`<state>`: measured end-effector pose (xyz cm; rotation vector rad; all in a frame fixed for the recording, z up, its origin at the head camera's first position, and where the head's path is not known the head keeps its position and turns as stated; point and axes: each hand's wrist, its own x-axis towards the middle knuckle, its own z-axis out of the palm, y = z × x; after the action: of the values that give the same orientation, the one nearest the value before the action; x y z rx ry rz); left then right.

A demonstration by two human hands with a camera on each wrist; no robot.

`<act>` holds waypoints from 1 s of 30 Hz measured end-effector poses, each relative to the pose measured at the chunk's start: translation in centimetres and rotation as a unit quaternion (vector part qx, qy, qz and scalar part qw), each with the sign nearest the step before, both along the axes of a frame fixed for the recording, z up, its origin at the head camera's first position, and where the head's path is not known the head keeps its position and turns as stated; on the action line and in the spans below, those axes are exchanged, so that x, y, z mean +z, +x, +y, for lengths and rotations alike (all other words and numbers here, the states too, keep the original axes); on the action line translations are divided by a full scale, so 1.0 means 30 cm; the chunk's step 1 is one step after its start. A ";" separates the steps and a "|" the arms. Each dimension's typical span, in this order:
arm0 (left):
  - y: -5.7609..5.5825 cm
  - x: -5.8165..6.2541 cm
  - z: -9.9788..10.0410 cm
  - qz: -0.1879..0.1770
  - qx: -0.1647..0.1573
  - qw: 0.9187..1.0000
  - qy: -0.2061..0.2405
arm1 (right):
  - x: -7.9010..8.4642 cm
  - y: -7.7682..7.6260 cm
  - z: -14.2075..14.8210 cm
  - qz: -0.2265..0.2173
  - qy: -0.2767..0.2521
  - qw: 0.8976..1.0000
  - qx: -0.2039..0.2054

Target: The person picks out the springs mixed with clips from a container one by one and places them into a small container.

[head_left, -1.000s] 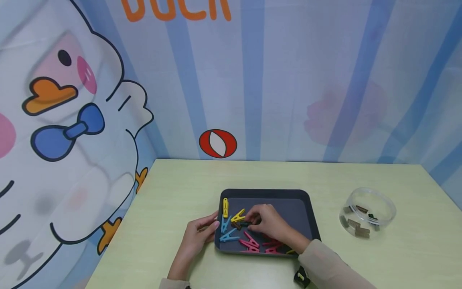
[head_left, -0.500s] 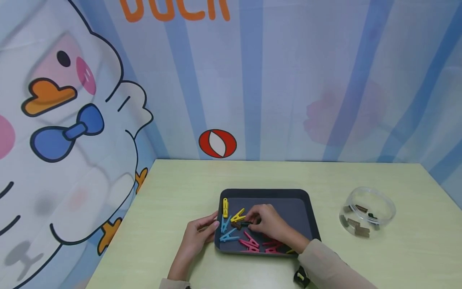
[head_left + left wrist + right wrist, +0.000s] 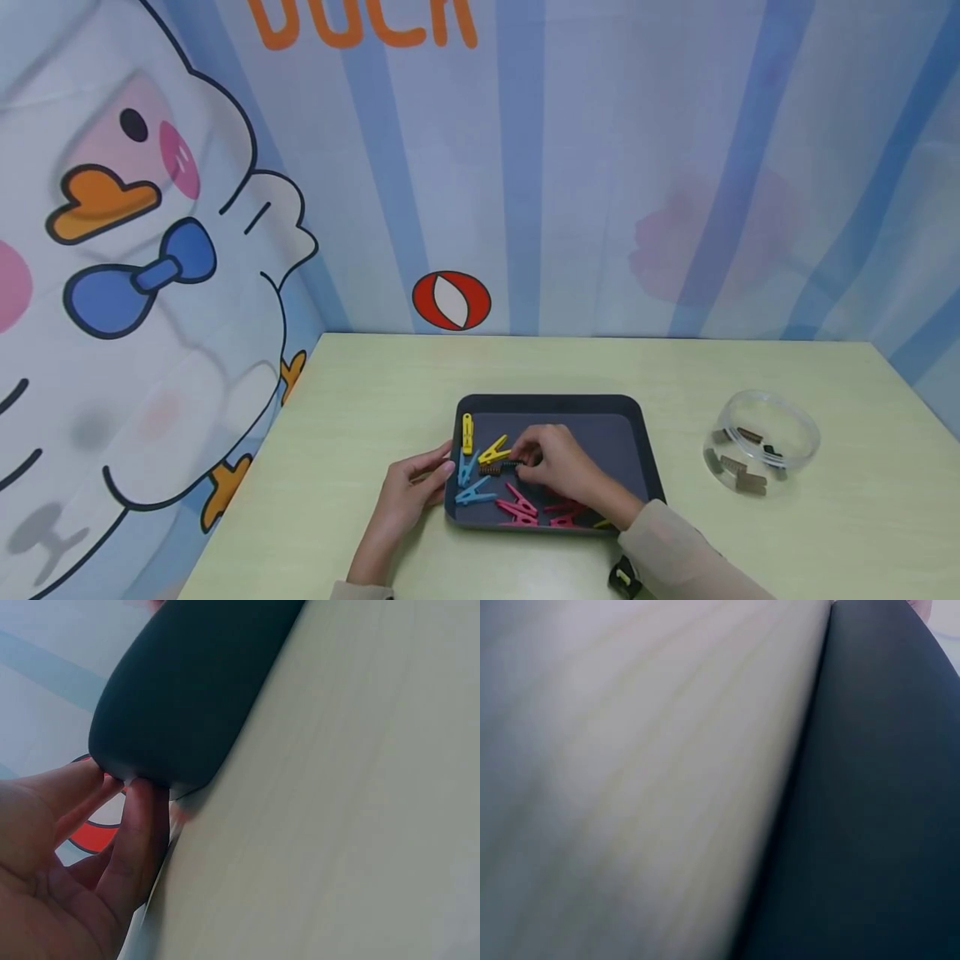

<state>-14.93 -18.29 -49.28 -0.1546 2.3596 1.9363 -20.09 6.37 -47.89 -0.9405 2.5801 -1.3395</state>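
Observation:
In the head view, a dark tray point(image 3: 558, 404) holds clothespins and small ribbed pieces. My left hand point(image 3: 405, 490) grips the tray's left end, thumb at the rim; in the left wrist view, the fingertips press its dark outer wall point(image 3: 180, 697). My right hand point(image 3: 558, 458) reaches over the tray with curled fingers and pinches a small dark green, spring-like coil point(image 3: 513, 463), partly hidden by the fingertips. Beside it lies a brown spring-like coil point(image 3: 490, 470). A yellow clothespin point(image 3: 493, 451) sits just behind both coils. The right wrist view shows only tray wall and table.
Left in the tray are an upright yellow clothespin point(image 3: 467, 433) and blue clothespins point(image 3: 475, 492). Pink clothespins point(image 3: 517, 507) lie along the near side, some under the right forearm. A clear round container point(image 3: 761, 442) with several brown and dark pieces stands at right. A black object point(image 3: 624, 577) is near the right sleeve.
The brown coil has turned from slanted to nearly level beside the green one. Both hands and the tray stay in place; the head view has shifted slightly.

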 end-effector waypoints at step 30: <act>0.007 0.011 0.003 -0.002 0.005 1.000 -0.015 | 0.063 0.005 0.064 0.001 -0.016 0.999 -0.036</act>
<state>-14.73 -18.20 -48.96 -0.1713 2.3901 1.9044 -19.94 8.29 -46.01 -0.8620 2.6265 -1.4014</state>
